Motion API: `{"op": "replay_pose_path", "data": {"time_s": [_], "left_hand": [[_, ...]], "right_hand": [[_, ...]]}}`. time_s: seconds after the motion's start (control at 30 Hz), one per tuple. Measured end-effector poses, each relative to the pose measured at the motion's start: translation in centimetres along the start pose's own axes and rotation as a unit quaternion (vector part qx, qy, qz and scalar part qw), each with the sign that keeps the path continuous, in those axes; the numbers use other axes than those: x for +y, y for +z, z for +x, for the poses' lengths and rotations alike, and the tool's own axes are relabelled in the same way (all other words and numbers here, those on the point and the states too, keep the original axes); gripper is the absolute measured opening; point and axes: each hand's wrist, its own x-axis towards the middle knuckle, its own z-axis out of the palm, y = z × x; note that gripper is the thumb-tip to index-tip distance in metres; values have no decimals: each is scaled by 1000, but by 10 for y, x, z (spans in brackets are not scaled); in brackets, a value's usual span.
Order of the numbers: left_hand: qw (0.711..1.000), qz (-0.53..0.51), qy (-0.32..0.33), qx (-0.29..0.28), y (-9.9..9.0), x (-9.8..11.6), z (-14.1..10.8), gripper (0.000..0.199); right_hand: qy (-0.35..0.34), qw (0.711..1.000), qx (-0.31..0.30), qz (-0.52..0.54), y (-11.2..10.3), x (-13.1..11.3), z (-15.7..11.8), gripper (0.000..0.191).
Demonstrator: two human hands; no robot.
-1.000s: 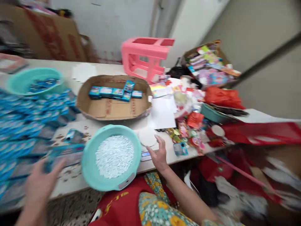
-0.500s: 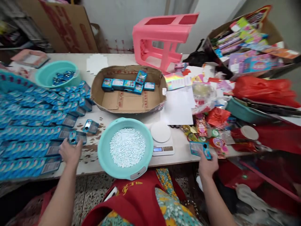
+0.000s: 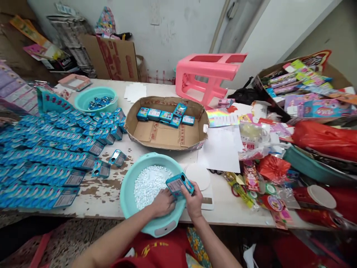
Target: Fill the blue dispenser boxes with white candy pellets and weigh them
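Observation:
A teal basin (image 3: 131,182) of small white tablets (image 3: 149,180) sits at the near table edge. My right hand (image 3: 193,199) holds a small blue box (image 3: 178,183) over the basin's right rim. Fingers curled, my left hand (image 3: 163,203) rests down in the tablets just left of the box. A white digital scale (image 3: 199,178) stands right of the basin, partly hidden by my right hand. Rows of flat blue boxes (image 3: 47,160) cover the table's left side.
A shallow cardboard tray (image 3: 167,136) with several blue boxes lies behind the basin. A second teal basin (image 3: 92,98) sits far left, a pink stool (image 3: 208,76) at the back. Packets, red bags and a carton of toys (image 3: 304,89) crowd the right side.
Both hands came in from the sides to the basin. My right hand brought a blue box over its rim, and my left hand left the loose boxes and dropped into the tablets.

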Motion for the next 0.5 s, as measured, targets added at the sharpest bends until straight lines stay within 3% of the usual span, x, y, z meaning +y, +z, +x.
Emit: {"op": "replay_pose_path", "data": {"time_s": [0.07, 0.13, 0.2, 0.27, 0.37, 0.5], "left_hand": [[999, 17, -3, -44, -14, -9, -32, 17], [997, 47, -36, -40, -34, -20, -57, 25], [986, 112, -121, 11, -50, -28, -70, 39], [953, 186, -233, 51, -54, -30, -71, 52], [920, 198, -338, 31, -32, -20, -61, 67], [929, 85, -359, -17, 13, 8, -42, 72]], "right_hand": [[2, 1000, 5, -15, 10, 8, -3, 34], [7, 1000, 16, -26, 13, 15, -5, 37], [10, 999, 22, -31, 13, 19, -6, 39], [15, 999, 25, -31, 13, 20, -6, 41], [22, 999, 38, -26, 15, 20, -7, 42], [22, 998, 56, -27, 17, 19, -8, 41]]}}
